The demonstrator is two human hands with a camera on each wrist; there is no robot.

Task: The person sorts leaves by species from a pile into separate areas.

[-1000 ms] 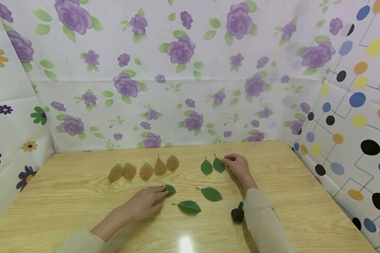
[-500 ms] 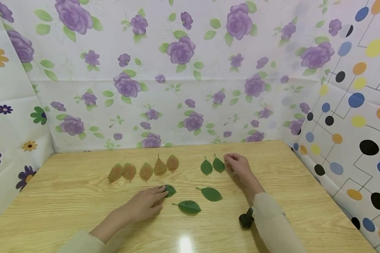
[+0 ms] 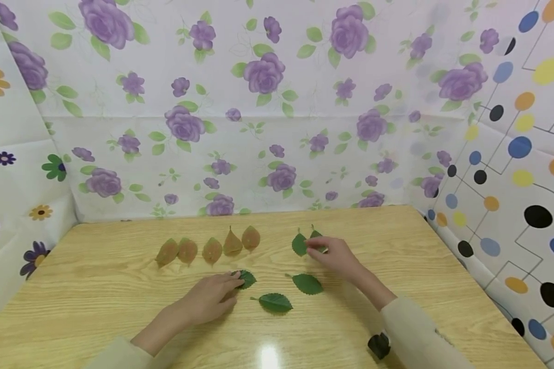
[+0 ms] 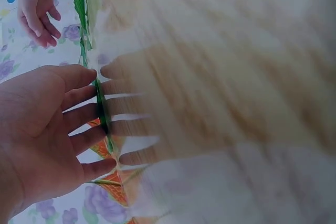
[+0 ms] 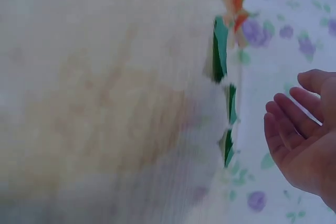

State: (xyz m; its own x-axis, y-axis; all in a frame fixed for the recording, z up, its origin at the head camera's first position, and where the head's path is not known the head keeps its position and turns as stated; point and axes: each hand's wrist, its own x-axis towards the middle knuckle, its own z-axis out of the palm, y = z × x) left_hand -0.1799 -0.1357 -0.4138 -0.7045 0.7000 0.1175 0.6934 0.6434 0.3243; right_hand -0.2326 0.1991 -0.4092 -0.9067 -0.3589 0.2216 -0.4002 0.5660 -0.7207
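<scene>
My left hand rests its fingertips on a serrated green leaf lying on the table; the leaf's near end is hidden under them. In the left wrist view the fingers are straight and spread. Over the two small upright green leaves at the back hovers my right hand, hiding most of the right one; the left one shows beside the fingertips. Nothing is seen in its loosely bent fingers in the right wrist view. Two more green leaves, an upper and a lower, lie between the hands.
Several reddish-brown leaves form a row at the back left of the wooden table. A black device is by the right sleeve. Flower-patterned sheeting closes off the back, with a dotted sheet on the right.
My right hand has drawn away from the right small leaf, then swung left over the two small leaves. The black device has shifted right and nearer with that arm. My left hand has stayed put.
</scene>
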